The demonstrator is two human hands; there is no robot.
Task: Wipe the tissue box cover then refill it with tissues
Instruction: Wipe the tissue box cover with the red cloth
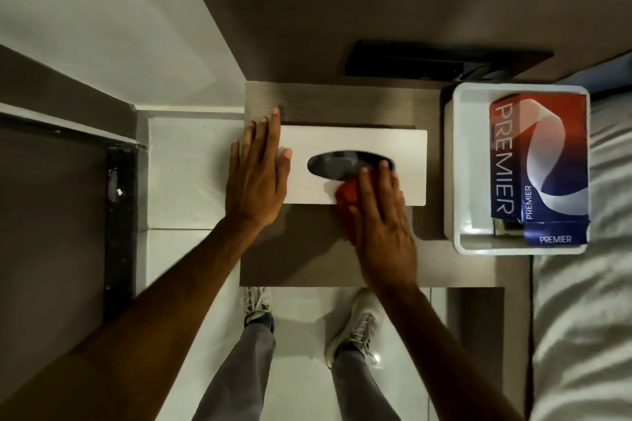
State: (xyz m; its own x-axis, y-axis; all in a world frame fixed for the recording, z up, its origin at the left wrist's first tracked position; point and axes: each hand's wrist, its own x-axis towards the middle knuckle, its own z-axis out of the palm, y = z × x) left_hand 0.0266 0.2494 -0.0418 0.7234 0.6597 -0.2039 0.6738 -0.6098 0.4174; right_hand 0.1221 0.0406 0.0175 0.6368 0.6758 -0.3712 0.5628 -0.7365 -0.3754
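Below us, we see a white tissue box cover (pixel 355 147) lying flat on a small brown wooden table (pixel 307 249), its dark oval slot facing up. Our left hand (pixel 258 174) lies open and flat over the cover's left end, fingers straight and spread, gripping nothing; the fingertips reach past the far edge of the cover. Our right hand (pixel 379 212) presses a red cloth (pixel 349 205) against the cover's near edge, just below the right part of the slot; the fingers lie stretched over the cloth, and the cloth bunches out to the left of the palm. To the right, at the table's end, stands a white tub (pixel 453 164) holding tissue packs (pixel 540 154) in red, blue and white, with the word PREMIER readable several times, once in large letters running along the length of the biggest pack. Right of the tub lies white bedding (pixel 588 318). Under the table edge we see grey trousers and white sneakers (pixel 355 325) on a pale tiled floor (pixel 184 181).
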